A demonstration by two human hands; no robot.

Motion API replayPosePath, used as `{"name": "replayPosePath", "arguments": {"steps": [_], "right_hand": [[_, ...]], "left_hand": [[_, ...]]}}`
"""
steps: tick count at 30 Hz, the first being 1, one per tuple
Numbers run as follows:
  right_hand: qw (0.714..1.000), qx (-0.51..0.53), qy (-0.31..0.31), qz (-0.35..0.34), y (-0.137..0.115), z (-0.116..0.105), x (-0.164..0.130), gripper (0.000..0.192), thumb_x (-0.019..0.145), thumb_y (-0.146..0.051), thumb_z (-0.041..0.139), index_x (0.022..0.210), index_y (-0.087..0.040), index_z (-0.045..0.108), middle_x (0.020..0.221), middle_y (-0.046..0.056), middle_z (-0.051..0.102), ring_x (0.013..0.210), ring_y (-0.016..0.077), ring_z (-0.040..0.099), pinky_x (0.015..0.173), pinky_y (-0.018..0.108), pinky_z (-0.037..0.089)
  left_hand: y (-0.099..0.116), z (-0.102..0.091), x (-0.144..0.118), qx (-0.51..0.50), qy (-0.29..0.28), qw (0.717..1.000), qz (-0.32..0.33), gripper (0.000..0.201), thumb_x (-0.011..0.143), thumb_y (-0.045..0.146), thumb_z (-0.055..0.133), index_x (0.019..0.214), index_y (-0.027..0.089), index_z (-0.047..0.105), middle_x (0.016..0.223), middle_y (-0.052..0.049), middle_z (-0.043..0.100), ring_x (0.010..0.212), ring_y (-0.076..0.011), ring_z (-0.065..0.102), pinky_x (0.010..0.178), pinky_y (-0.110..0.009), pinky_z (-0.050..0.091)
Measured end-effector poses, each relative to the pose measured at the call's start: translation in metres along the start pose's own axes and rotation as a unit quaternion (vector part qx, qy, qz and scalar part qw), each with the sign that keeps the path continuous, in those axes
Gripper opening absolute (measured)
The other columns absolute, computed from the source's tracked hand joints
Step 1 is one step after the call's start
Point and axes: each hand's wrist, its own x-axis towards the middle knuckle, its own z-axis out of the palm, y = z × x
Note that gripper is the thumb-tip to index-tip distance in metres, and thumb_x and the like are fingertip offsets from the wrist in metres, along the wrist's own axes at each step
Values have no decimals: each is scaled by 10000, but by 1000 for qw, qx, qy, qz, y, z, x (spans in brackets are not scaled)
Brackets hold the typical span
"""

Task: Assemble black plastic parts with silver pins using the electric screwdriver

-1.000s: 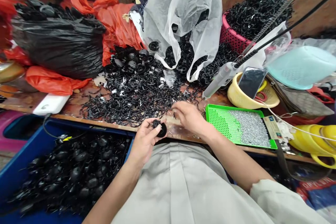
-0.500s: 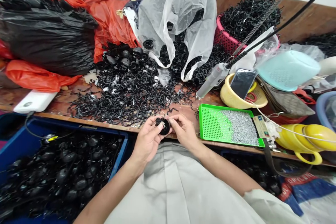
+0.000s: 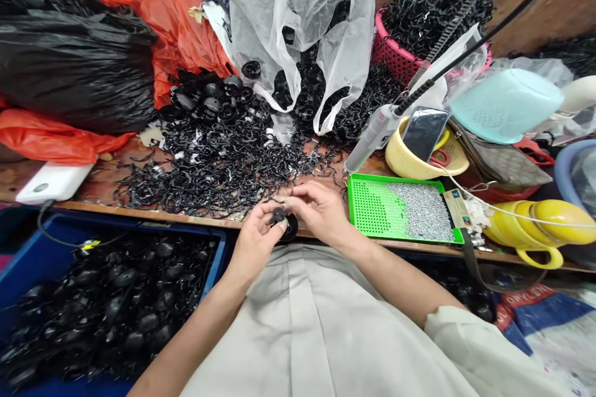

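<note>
Close to my body, over the table's front edge, my left hand [image 3: 256, 237] is closed on a round black plastic part [image 3: 290, 229]. My right hand [image 3: 321, 214] is pinched at the upper side of that part. Whether its fingertips hold a separate small piece is too small to make out. Just beyond both hands lies a spread pile of small black plastic pieces [image 3: 218, 164]. To the right of my right hand sits a green perforated tray [image 3: 372, 206] with many small silvery screws [image 3: 421, 211] in it.
A grey electric screwdriver [image 3: 370, 139] hangs from a coiled line. Behind stand a white plastic bag [image 3: 298, 18] and a pink basket [image 3: 395, 53]. A yellow bowl [image 3: 395, 158] holds a phone [image 3: 424, 133]. A blue bin [image 3: 216, 260] of black parts is below left.
My right hand has shifted from the right side of the round part to its top, its fingers closer to my left hand. The view has moved slightly.
</note>
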Motion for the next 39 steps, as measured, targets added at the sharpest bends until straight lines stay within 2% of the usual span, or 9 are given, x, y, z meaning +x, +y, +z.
{"name": "replayPosePath", "arguments": {"steps": [3,6,9,14,18,20,27,32,39], "right_hand": [[997,-58,-46,-2,-2,2,4,132,879,-300,585,856,-193,657,829,26,661,779,149,593,734,285,462],[998,-5,-24,50,-4,4,0,167,899,-347,555,897,-195,623,834,16,646,750,143,580,686,270,457],[997,6,-59,41,-8,4,-6,161,908,-352,546,888,-205,608,838,12,633,761,144,566,700,273,450],[992,-115,-55,-25,-9,3,-8,155,916,-327,537,825,-204,564,812,27,570,786,160,509,724,293,405],[985,-151,-45,-66,-7,5,-7,170,930,-320,513,805,-205,516,799,23,558,769,159,487,736,306,370],[983,-160,-43,-74,-7,5,-7,183,932,-319,513,792,-203,496,784,13,552,751,152,480,741,310,352],[991,-113,-63,-26,-4,11,-20,221,924,-351,514,764,-206,468,724,-19,508,698,133,465,721,294,349],[990,-65,-128,11,1,18,-20,196,908,-345,531,771,-210,488,714,-23,501,668,129,453,631,263,352],[992,-83,-89,-36,0,22,-14,191,907,-305,515,750,-213,455,742,-5,489,715,142,447,667,275,367]], "left_hand": [[4,2,0,52,-1,999,-2,259,739,212,700,965,180,577,880,-19,670,791,-137,636,663,-228,546],[7,2,0,61,-6,998,-23,288,744,265,688,991,192,559,882,-15,646,728,-148,613,502,-231,545],[9,2,0,58,3,998,-27,314,717,282,710,977,192,557,837,-7,612,694,-154,598,416,-228,529],[7,2,0,12,-8,1000,-23,279,695,247,728,909,192,557,792,10,581,633,-131,584,413,-217,521],[8,0,-1,-4,-52,998,-21,244,723,247,710,914,198,567,796,6,570,617,-126,569,424,-224,521],[8,0,-2,1,-50,999,-15,247,717,244,711,922,205,580,795,3,563,622,-129,558,424,-229,522],[-2,-9,-6,12,5,1000,-3,156,764,318,610,859,200,645,758,-14,542,623,-153,528,353,-214,452],[-13,-18,-7,-1,39,999,-14,103,746,304,618,759,202,619,693,5,502,539,-123,481,304,-184,361],[-6,-17,-14,-20,-1,1000,-4,213,705,246,698,887,208,594,743,15,548,591,-116,518,390,-181,410]]}}
